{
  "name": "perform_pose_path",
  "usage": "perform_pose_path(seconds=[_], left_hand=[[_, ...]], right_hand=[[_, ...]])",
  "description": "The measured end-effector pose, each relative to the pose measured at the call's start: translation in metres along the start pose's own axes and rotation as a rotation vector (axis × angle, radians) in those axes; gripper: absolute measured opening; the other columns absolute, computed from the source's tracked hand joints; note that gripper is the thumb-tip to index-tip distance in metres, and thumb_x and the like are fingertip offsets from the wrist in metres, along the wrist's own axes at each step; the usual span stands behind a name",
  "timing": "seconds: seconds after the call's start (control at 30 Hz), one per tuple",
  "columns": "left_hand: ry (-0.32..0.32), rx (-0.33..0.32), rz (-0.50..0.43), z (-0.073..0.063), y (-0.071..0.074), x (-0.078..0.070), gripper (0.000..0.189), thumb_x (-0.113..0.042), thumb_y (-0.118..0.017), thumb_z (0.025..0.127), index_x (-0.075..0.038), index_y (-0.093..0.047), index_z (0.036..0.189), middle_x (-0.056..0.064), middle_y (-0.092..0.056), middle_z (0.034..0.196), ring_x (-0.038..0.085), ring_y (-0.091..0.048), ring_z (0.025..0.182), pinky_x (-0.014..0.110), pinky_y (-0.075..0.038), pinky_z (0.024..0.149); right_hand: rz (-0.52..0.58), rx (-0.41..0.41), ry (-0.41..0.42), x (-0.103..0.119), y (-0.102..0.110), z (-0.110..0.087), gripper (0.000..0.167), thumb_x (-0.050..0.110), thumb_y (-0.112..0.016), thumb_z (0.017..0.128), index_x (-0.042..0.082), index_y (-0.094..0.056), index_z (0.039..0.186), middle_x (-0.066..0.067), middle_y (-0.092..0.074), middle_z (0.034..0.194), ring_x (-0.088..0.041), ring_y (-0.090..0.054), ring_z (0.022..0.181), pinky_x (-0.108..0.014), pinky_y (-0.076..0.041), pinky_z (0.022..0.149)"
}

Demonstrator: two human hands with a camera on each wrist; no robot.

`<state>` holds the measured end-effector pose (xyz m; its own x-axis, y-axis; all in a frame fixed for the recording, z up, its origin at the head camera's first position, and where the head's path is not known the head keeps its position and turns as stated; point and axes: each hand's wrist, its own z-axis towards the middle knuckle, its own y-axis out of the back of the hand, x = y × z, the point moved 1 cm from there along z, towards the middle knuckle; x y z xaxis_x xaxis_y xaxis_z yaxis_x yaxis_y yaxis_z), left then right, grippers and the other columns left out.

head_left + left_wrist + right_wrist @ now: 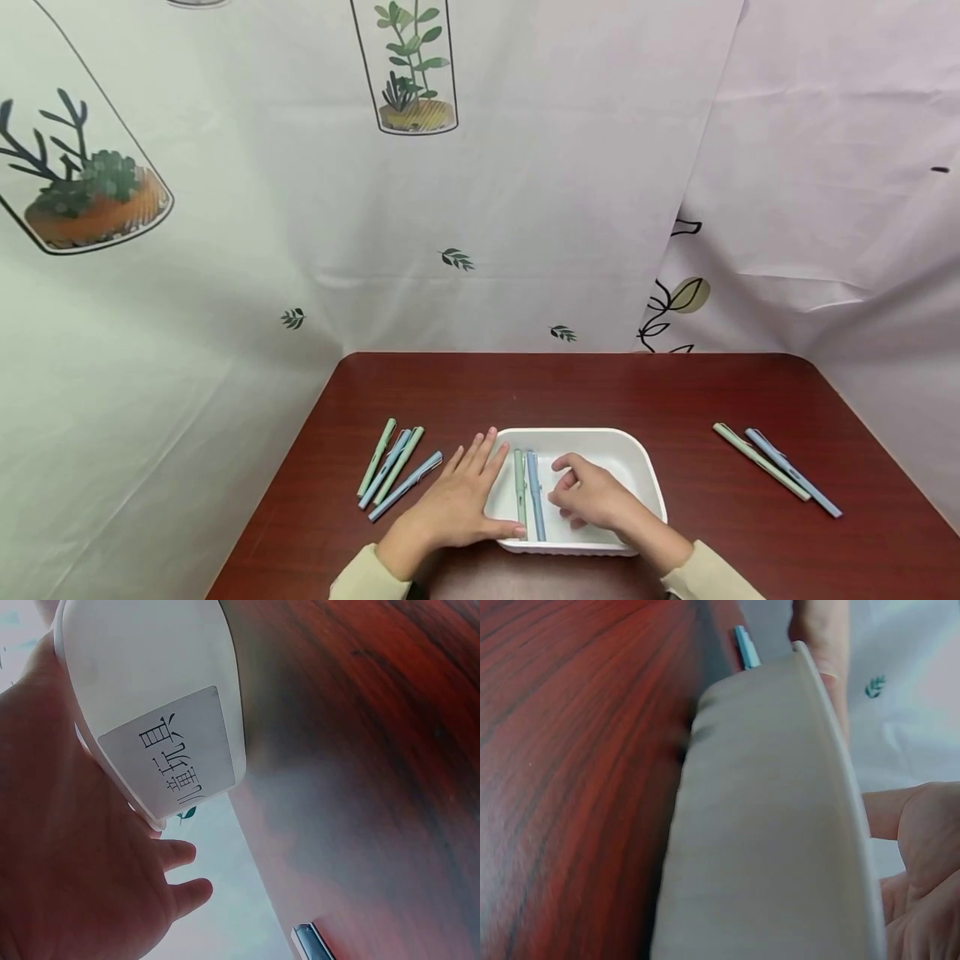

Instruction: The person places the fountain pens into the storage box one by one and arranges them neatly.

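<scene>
Head view — one green pen (521, 487) and one blue pen (536, 500) inside a single white tray (633, 467); a left-side group (400, 464) of four pens, two of each colour; a right-side pair (762, 462), one of each. Eight pens in all, four green, four blue.

Left-side group slanted near the left edge of the tabletop (600, 392), right-side pair near its right edge, with a broad strip of tabletop between pair and tray. Another strip from the tray's far rim to the tabletop's far edge. Inside the tray, room to the right of the blue pen. Both tray pens slim, pale, roughly parallel, just beside each other along the tray's left side.

Left hand (467, 500) at the tray's left rim, fingers spread wide, thumb over the green pen's near end — contact there impossible to tell. Right hand (588, 492) above the tray, fingers loosely bent, holding nothing. In left wrist view, a label (169, 754) with dark characters on the tray's wall.
</scene>
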<state>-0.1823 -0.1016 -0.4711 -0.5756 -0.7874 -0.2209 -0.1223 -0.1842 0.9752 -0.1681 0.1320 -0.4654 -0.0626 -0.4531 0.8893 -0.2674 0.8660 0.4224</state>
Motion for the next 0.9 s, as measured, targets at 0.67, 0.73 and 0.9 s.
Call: perform_pose_path(seconds=[0.67,0.73,0.9], left_hand=[[0.006,0.019,-0.021,0.001,0.002,0.0,0.113,-0.08,-0.06,0.081,-0.012,-0.022,0.162,0.014,-0.011,0.17,0.035,-0.016,0.155,0.056,-0.023,0.121],[0.008,0.023,-0.02,0.001,0.003,0.0,0.113,-0.081,-0.06,0.081,-0.012,-0.022,0.163,0.014,-0.011,0.17,0.034,-0.016,0.155,0.056,-0.023,0.121],[0.014,0.035,-0.019,0.001,0.002,0.0,0.113,-0.081,-0.058,0.081,-0.013,-0.021,0.163,0.013,-0.009,0.17,0.034,-0.015,0.156,0.055,-0.022,0.122]], right_hand=[[-0.084,-0.066,0.021,0.004,0.069,-0.029,0.049,0.016,-0.075,0.091,-0.001,-0.059,0.134,-0.013,-0.07,0.114,-0.019,-0.069,0.09,-0.031,-0.06,0.071],[-0.1,-0.081,0.021,0.005,0.077,-0.032,0.05,0.017,-0.075,0.091,0.0,-0.059,0.134,-0.014,-0.07,0.117,-0.019,-0.069,0.092,-0.03,-0.059,0.072],[-0.18,-0.102,0.031,0.004,0.095,-0.038,0.052,0.023,-0.074,0.092,0.001,-0.058,0.136,-0.015,-0.069,0.123,-0.022,-0.068,0.101,-0.027,-0.057,0.073]])
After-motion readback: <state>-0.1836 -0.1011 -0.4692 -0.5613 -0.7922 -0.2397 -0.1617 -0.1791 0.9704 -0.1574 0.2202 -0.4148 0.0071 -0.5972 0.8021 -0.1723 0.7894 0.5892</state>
